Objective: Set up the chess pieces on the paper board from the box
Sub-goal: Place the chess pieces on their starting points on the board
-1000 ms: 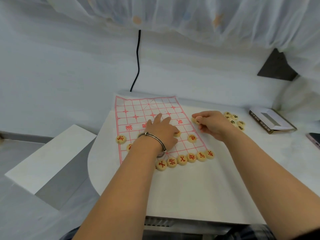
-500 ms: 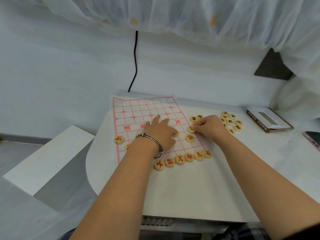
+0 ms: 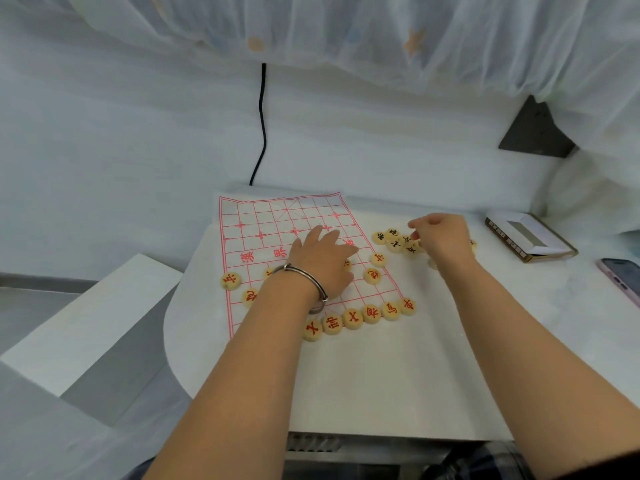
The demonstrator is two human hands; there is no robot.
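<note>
Two bare hands reach over a white tabletop (image 3: pixel 363 386), seen from above by a head-worn camera. At far left, a pale block-shaped surface (image 3: pixel 86 320) sits lower than the tabletop. Next comes the paper board (image 3: pixel 277 220), a white sheet with a red grid and red characters, lying flat with its far edge near the wall. Round wooden pieces with red characters sit on its near half: one at the left edge (image 3: pixel 231 281), another just below it (image 3: pixel 250 297), and a row of six (image 3: pixel 360 317) along the near edge, touching side by side. The left hand (image 3: pixel 320 263), with a metal bracelet (image 3: pixel 304 277) on its wrist, rests palm down on the middle of the board with fingers spread flat, gripping nothing visible; it partly hides some pieces. Two more red pieces (image 3: pixel 374 268) lie just right of that hand near the board's right edge. Further right, off the board, is a loose cluster of pieces with black characters (image 3: pixel 394 240). The right hand (image 3: pixel 441 237) hovers over that cluster, fingertips curled down among the pieces; whether it has pinched one cannot be told. Beyond it lies the open box (image 3: pixel 530 239), empty-looking and apart from the pieces. At the right edge, a phone (image 3: pixel 621 278) lies flat. A black cable (image 3: pixel 262 123) hangs down the wall behind the board.
</note>
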